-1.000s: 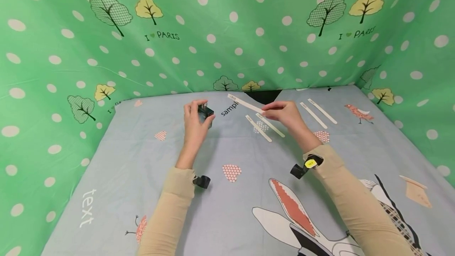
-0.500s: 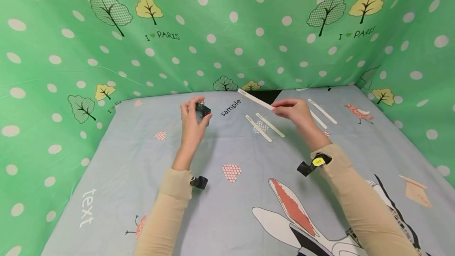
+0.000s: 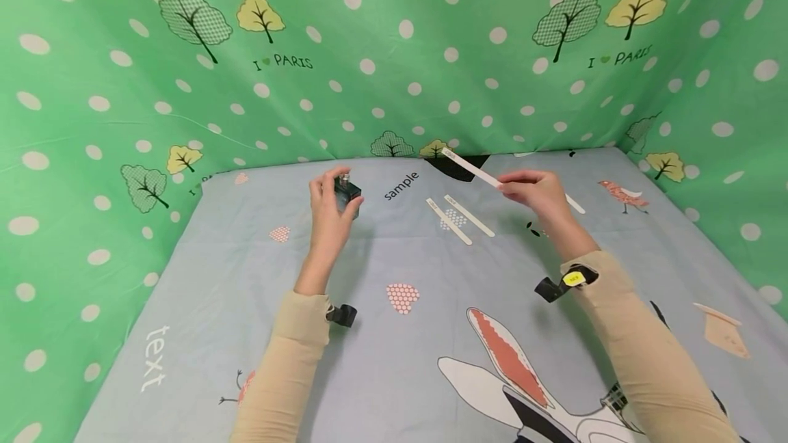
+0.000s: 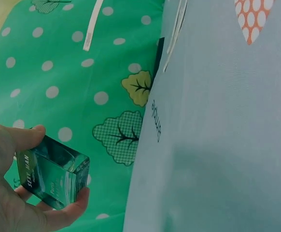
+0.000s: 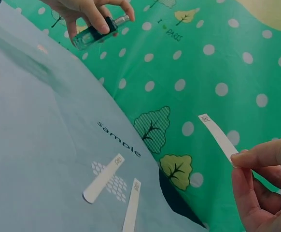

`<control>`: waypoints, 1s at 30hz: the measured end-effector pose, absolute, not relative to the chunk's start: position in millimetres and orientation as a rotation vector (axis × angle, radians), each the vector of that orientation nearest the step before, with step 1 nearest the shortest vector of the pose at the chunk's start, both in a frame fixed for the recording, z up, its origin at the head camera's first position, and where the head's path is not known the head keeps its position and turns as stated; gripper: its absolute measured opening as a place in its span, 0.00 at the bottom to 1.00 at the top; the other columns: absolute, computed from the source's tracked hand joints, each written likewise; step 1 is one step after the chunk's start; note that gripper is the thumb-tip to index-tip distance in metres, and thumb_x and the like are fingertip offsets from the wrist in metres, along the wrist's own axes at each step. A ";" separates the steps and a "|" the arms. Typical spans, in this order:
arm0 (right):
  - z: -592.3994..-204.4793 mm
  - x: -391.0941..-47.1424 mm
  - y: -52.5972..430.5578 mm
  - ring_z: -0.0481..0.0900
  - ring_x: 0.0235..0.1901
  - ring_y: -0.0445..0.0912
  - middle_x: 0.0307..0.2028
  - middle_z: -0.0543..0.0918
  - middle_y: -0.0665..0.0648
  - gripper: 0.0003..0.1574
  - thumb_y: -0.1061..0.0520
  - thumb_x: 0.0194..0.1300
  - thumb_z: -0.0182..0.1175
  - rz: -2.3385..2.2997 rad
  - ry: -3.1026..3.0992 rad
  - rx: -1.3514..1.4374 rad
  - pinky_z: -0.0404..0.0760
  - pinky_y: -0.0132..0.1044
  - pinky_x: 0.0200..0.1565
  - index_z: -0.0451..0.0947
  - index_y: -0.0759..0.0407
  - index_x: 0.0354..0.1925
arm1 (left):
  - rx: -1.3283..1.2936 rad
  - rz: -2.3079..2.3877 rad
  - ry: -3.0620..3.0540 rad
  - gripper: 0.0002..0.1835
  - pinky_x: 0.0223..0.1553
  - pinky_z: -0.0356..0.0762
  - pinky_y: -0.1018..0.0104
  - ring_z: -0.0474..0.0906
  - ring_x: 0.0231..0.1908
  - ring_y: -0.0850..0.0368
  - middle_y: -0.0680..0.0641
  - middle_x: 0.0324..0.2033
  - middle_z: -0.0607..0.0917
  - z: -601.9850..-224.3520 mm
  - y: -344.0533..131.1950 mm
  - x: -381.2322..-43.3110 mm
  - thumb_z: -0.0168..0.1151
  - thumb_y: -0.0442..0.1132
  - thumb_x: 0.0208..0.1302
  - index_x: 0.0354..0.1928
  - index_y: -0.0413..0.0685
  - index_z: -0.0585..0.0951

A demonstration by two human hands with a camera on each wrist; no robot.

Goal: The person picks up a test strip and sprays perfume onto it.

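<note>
My left hand point(image 3: 326, 221) holds a teal glass perfume bottle point(image 4: 53, 171) above the cloth. Its fingers and thumb wrap the sides, and in the right wrist view one finger reaches to the bare metal sprayer point(image 5: 123, 20). Off to the right, my right hand point(image 3: 544, 200) pinches one end of a white paper test strip point(image 5: 220, 137), whose printed end points up and left toward the backdrop. Between the hands two more paper strips point(image 3: 449, 222) lie side by side on the cloth. Another strip point(image 3: 576, 204) shows partly behind the right hand.
A grey-blue printed cloth point(image 3: 369, 361) covers the table. Green polka-dot fabric point(image 3: 382, 46) hangs behind it and along both sides. Black wrist cameras point(image 3: 342, 315) are strapped at both beige sleeves.
My right hand has moved right, carrying the strip away from the bottle and over the strips on the right. The left hand has drifted slightly left with the bottle.
</note>
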State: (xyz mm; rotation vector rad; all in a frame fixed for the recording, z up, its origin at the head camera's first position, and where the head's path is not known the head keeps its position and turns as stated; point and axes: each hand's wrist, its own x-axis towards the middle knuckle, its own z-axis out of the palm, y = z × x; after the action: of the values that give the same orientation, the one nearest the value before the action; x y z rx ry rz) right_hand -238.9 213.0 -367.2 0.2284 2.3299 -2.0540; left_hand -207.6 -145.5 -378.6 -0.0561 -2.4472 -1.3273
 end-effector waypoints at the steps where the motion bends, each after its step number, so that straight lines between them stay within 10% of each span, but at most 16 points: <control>1: -367.9 -238.5 215.6 0.86 0.33 0.35 0.28 0.86 0.39 0.07 0.59 0.61 0.71 -2.062 2.327 0.235 0.84 0.25 0.40 0.89 0.46 0.35 | -0.059 -1.329 -2.447 0.29 0.64 0.72 0.41 0.64 0.67 0.37 0.37 0.63 0.61 -378.7 -145.7 -207.6 0.65 0.36 0.67 0.67 0.60 0.66; 30: -398.9 -222.7 275.0 0.85 0.30 0.33 0.31 0.85 0.41 0.06 0.62 0.61 0.70 -2.218 2.150 0.413 0.84 0.25 0.39 0.89 0.50 0.36 | -0.063 -1.332 -2.449 0.29 0.66 0.70 0.42 0.63 0.68 0.39 0.37 0.63 0.61 -381.0 -148.6 -206.4 0.64 0.37 0.67 0.67 0.59 0.66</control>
State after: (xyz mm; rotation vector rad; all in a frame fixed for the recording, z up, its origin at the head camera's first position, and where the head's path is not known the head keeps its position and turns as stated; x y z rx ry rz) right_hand -222.7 275.0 -398.9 0.4133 2.1500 -2.2184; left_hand -206.4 -148.6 -381.0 -0.0630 -2.4490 -1.3324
